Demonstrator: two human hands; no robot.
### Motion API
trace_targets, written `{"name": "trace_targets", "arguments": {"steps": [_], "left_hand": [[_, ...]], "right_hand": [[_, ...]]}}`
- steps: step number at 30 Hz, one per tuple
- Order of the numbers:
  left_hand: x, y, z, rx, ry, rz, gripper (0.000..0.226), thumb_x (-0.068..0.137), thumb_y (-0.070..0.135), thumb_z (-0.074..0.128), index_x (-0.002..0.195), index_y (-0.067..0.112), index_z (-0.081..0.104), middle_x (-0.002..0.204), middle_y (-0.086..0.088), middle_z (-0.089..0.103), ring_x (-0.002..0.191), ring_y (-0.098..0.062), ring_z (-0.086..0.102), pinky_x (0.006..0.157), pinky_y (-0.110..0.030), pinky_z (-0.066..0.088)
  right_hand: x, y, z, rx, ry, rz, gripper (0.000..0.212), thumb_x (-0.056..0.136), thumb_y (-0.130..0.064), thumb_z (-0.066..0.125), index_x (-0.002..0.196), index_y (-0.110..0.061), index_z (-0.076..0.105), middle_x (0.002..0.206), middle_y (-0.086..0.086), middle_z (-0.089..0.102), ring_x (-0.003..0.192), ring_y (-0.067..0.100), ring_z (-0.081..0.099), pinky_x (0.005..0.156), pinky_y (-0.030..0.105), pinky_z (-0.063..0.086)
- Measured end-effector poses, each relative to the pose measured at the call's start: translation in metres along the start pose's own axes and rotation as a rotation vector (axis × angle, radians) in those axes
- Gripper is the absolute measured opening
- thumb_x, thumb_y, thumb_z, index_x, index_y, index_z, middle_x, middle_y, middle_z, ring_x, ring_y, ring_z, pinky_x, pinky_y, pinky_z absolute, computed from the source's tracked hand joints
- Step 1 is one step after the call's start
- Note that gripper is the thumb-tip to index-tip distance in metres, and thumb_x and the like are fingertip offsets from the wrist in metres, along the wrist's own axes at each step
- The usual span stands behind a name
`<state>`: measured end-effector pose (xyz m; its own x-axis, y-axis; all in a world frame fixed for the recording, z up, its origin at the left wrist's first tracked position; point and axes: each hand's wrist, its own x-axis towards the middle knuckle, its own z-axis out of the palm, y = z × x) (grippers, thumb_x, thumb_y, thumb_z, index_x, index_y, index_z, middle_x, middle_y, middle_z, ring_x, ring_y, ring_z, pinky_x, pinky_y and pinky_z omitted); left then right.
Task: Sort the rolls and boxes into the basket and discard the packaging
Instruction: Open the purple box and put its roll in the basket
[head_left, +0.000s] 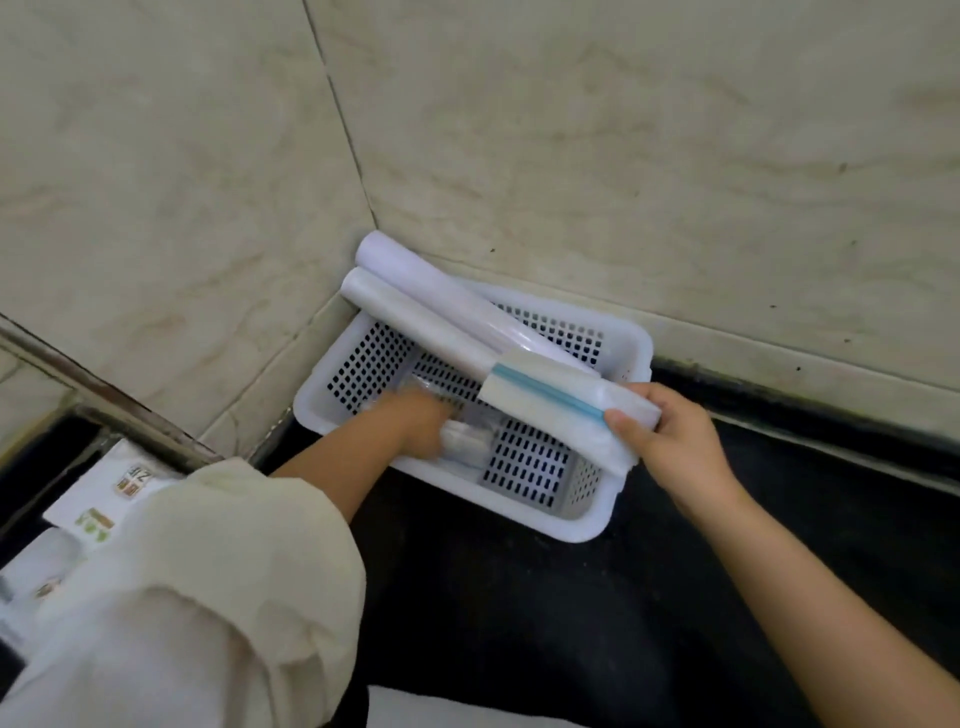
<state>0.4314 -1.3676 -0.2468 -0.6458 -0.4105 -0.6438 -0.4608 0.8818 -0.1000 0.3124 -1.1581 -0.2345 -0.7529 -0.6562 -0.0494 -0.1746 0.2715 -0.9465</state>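
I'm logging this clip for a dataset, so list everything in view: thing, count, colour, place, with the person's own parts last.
basket: one, white, perforated, in the wall corner on the black counter.
rolls: two, white, long, slanting over the basket's far-left corner, far ends past the rim.
blue-striped pack: one, white, around the rolls' near ends.
clear-wrapped item: one, whitish, inside the basket, blurred.
printed packages: a few, white and green, far left on the counter.
wall tiles: beige, behind.
left hand: inside the basket on the wrapped item, cream sleeve.
right hand: gripping the pack's near end.
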Motion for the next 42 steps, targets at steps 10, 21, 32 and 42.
{"name": "trace_targets", "arguments": {"steps": [10, 21, 32, 42], "left_hand": [[0.014, -0.01, 0.007, -0.307, 0.069, 0.019, 0.036, 0.089, 0.007, 0.048, 0.124, -0.002, 0.051, 0.134, -0.02, 0.047, 0.119, -0.031, 0.047, 0.095, -0.033, 0.041], [0.012, -0.009, 0.0, -0.114, -0.154, 0.05, 0.059, 0.094, 0.027, 0.045, 0.148, 0.02, 0.024, 0.15, -0.01, 0.036, 0.132, -0.028, 0.041, 0.11, -0.037, 0.037], [-0.002, -0.002, 0.003, -0.015, -0.16, 0.101, 0.038, 0.09, 0.016, 0.054, 0.128, 0.014, 0.053, 0.126, -0.01, 0.058, 0.101, -0.022, 0.054, 0.09, -0.033, 0.045], [-0.027, -0.02, -0.006, 0.104, 0.217, 0.007, 0.016, 0.092, 0.005, 0.045, 0.091, 0.01, 0.061, 0.106, -0.011, 0.062, 0.1, -0.024, 0.058, 0.086, -0.034, 0.049]], "right_hand": [[-0.007, 0.017, 0.001, 0.133, -0.031, 0.025, 0.024, 0.085, -0.01, 0.058, 0.078, -0.033, 0.056, 0.082, -0.005, 0.061, 0.075, 0.015, 0.058, 0.063, 0.026, 0.048], [0.002, 0.015, 0.004, 0.111, 0.0, -0.043, 0.025, 0.086, -0.012, 0.058, 0.076, -0.035, 0.055, 0.078, -0.012, 0.059, 0.07, 0.003, 0.056, 0.05, 0.003, 0.046], [-0.008, 0.017, 0.007, 0.058, 0.015, -0.017, 0.025, 0.085, -0.013, 0.059, 0.077, -0.036, 0.053, 0.079, -0.014, 0.058, 0.072, 0.001, 0.055, 0.056, 0.014, 0.042], [-0.001, 0.0, -0.002, -0.222, -0.108, -0.044, 0.011, 0.085, -0.013, 0.059, 0.087, -0.023, 0.058, 0.078, -0.01, 0.055, 0.069, -0.002, 0.05, 0.055, 0.011, 0.037]]}}
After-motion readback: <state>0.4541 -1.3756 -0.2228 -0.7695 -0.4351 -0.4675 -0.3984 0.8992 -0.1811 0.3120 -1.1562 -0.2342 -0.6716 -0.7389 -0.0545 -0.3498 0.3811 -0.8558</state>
